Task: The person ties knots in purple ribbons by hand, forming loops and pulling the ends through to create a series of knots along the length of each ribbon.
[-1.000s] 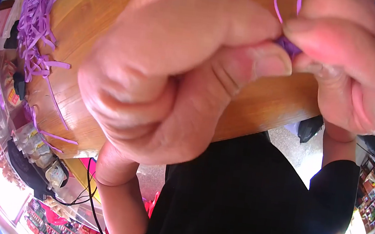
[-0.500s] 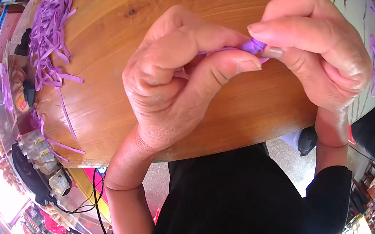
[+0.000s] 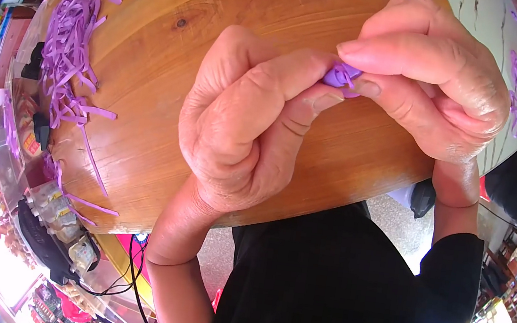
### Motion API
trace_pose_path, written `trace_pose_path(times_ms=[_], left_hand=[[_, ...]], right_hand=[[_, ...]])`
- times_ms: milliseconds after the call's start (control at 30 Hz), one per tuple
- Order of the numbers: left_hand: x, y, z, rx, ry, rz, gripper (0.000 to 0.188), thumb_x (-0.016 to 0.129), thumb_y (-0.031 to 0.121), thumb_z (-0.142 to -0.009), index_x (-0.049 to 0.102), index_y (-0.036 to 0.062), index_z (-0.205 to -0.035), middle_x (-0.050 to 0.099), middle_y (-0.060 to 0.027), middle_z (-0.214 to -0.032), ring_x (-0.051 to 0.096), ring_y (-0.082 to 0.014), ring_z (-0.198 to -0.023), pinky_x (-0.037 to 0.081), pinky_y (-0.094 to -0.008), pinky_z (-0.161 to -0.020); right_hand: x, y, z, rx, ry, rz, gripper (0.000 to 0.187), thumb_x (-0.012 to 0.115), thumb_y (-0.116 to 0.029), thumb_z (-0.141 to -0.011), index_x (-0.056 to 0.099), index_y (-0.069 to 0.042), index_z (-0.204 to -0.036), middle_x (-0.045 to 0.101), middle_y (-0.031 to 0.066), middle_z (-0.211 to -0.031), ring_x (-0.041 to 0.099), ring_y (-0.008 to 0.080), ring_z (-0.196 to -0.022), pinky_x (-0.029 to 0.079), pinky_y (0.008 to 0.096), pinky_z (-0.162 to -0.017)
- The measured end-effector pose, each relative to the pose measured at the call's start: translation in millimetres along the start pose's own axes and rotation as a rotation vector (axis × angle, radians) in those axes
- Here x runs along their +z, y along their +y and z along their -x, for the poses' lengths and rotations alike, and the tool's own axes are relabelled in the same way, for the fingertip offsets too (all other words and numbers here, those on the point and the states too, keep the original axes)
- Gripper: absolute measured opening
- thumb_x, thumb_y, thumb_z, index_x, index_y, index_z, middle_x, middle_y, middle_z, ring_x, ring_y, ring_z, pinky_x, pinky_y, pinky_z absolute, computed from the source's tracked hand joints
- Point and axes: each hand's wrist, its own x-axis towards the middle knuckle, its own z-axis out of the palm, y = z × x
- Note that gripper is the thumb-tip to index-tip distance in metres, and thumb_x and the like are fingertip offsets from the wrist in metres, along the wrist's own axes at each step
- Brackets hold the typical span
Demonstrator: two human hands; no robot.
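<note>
Head view: both hands meet above the round wooden table (image 3: 167, 118), close to its near edge. The left hand (image 3: 243, 127) and right hand (image 3: 429, 85) pinch a small folded purple paper strip (image 3: 341, 76) between thumbs and fingertips, so the folding looks mid-way. Loose purple strips (image 3: 71, 61) lie along the table's left rim. The next crease likely needs a firm, steady pinch
</note>
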Motion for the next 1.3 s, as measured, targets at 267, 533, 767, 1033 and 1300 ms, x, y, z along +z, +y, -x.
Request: trace_pose_path(times_ms=[267,533,767,1033,1300], left_hand=[[-2.9,7.3,-0.8,-0.121,0.008,0.044,0.017,0.063,-0.002,-0.08,0.064,-0.0005,-0.097,0.05,-0.0035,-0.073,0.043,-0.0092,-0.059,0.034,-0.0213,-0.05],[-5.9,6.8,-3.1,-0.204,-0.017,0.106,0.016,0.063,-0.005,-0.078,0.065,0.0001,-0.094,0.048,-0.0016,-0.071,0.042,-0.0089,-0.065,0.033,-0.0206,-0.057],[-6.4,4.4,-2.2,-0.134,-0.017,0.084,0.018,0.064,-0.005,-0.078,0.064,-0.0005,-0.095,0.052,-0.0031,-0.073,0.043,-0.0103,-0.065,0.035,-0.0217,-0.057],[-2.7,0.6,0.3,-0.087,-0.006,0.13,0.02,0.065,-0.004,-0.077,0.064,-0.0006,-0.097,0.055,-0.0046,-0.076,0.044,-0.012,-0.065,0.036,-0.0223,-0.059],[-4.0,4.7,-2.5,-0.156,-0.023,0.083,0.019,0.065,-0.002,-0.078,0.064,-0.0016,-0.096,0.053,-0.0042,-0.074,0.044,-0.0117,-0.066,0.036,-0.0223,-0.059]], right_hand=[[11.8,5.0,10.1,-0.066,0.108,0.181,0.033,0.07,0.008,-0.072,0.062,0.002,-0.103,0.061,0.0152,-0.073,0.059,0.0193,-0.055,0.046,0.0237,-0.047],[23.0,-8.4,14.8,-0.054,0.305,0.275,0.015,0.064,0.0,-0.08,0.061,0.0,-0.094,0.056,0.0126,-0.088,0.052,0.0181,-0.068,0.043,0.0272,-0.06],[32.0,-9.1,12.1,0.026,0.285,0.247,0.02,0.066,0.005,-0.075,0.065,-0.001,-0.094,0.058,0.0109,-0.088,0.055,0.0163,-0.073,0.045,0.0243,-0.062],[31.9,-8.8,15.0,0.229,0.344,-0.041,0.018,0.065,0.006,-0.076,0.065,0.0,-0.092,0.059,0.0092,-0.09,0.056,0.0131,-0.076,0.044,0.0226,-0.065],[35.0,-11.2,17.0,0.353,0.418,-0.156,0.022,0.062,0.01,-0.077,0.063,0.001,-0.096,0.059,0.0091,-0.094,0.056,0.0136,-0.084,0.045,0.0221,-0.074]])
